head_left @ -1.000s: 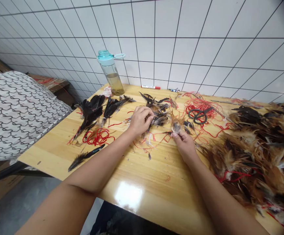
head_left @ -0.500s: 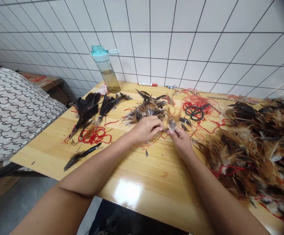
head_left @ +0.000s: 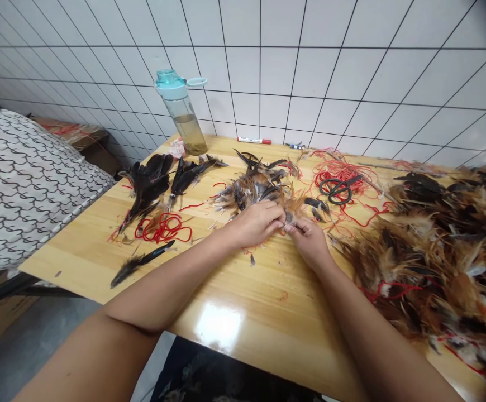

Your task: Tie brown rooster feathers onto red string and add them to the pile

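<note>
Between the fingertips of my right hand (head_left: 309, 239) is a small bunch of brown feathers (head_left: 295, 207), its fluffy ends pointing away from me. My left hand (head_left: 260, 221) is closed in a pinch right beside it, the fingertips of both hands almost meeting. What the left fingers pinch is too small and hidden to make out. Just beyond my left hand lies a pile of loose brown and black feathers (head_left: 253, 187). Thin red thread shows on the table under both hands.
Black-handled scissors (head_left: 340, 190) rest by a tangle of red string (head_left: 335, 167). A large heap of brown feathers (head_left: 431, 240) covers the right side. At left are black feather bundles (head_left: 148, 178), a red cord coil (head_left: 163, 228) and a water bottle (head_left: 188, 125). A marker (head_left: 253, 140) lies near the wall.
My left hand has moved slightly right, closing the gap to my right hand at the base of the feather bunch. The view has shifted a little.
</note>
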Demonstrator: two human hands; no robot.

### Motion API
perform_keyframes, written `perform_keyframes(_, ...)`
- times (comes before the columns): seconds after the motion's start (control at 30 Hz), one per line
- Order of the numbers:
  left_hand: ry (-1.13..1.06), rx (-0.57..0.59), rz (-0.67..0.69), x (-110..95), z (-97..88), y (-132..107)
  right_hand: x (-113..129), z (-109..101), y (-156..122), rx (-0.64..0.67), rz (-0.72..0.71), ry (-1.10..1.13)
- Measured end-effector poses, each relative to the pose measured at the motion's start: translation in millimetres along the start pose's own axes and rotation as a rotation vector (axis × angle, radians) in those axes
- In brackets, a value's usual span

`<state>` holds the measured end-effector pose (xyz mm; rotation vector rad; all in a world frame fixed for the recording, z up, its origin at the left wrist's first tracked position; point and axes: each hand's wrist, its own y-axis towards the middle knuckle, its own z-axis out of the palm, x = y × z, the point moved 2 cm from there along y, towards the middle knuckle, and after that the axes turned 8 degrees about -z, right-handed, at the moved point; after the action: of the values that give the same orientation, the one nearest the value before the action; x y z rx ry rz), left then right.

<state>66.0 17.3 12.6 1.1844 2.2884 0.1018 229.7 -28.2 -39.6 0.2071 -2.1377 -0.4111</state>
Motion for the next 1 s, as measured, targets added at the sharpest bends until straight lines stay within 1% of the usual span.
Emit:
perform_keyframes(0.17,0.067,-0.032,0.051,-4,-2.3,0,2,1,0,0.049,0.01,0.073)
perform_keyframes(0.43,0.073,-0.06,0.063,-7,-2.5,0,4,-1,1,0.081,-0.003,0.144)
perform_keyframes(0.5,0.066,-0.06,0.07,-7,-2.2,0,5,-2,1,0.089,-0.009,0.134)
perform_keyframes(0.6,-0.002,-0.055,0.061,-6,-3.0,0,6,-4,1,0.108,-0.013,0.11)
perform_keyframes(0.7,-0.104,-0.071,-0.012,-1,-7.3,0,5,-5,1,0.09,-0.009,0.125)
perform_keyframes(0.8,-0.159,-0.109,-0.119,10,-13.4,1,4,-5,1,0.056,0.017,0.2)
perform_keyframes(1.0,-0.104,-0.223,-0.262,31,-19.1,1,2,-5,0,-0.022,0.143,0.346)
